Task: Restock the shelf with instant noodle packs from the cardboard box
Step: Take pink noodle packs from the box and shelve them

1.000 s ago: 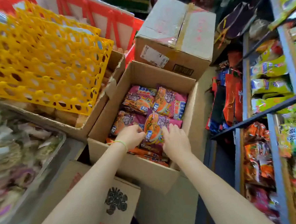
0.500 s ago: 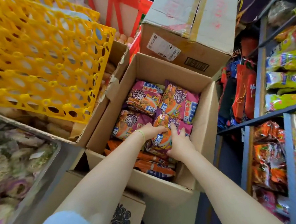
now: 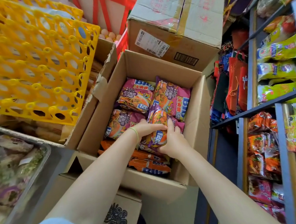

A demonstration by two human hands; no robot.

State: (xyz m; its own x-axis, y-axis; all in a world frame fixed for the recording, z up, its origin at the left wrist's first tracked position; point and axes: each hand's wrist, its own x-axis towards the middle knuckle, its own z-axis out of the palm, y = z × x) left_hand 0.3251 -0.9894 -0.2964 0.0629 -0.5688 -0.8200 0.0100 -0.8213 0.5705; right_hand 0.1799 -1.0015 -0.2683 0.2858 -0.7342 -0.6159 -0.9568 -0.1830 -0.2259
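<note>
An open cardboard box [image 3: 151, 66] in the middle holds several purple-and-orange instant noodle packs, with orange packs [image 3: 148, 162] at its near side. Both hands reach into it. My left hand [image 3: 147, 128] and my right hand [image 3: 172, 139] clasp one purple noodle pack [image 3: 157, 119] from either side, and the pack is tipped up on edge above the others. Two more purple packs [image 3: 170, 97] lie flat at the far end of the box. The blue metal shelf [image 3: 280, 137] on the right carries rows of noodle and snack packs.
A sealed cardboard box [image 3: 176, 20] stands behind the open one. Yellow plastic egg trays [image 3: 33, 55] sit on another carton at the left. A metal tray [image 3: 34, 174] of wrapped goods is at the lower left. Red bags [image 3: 236, 84] hang beside the shelf.
Both hands have closed around one purple pack and tipped it up out of the pile. The view has moved closer to the box.
</note>
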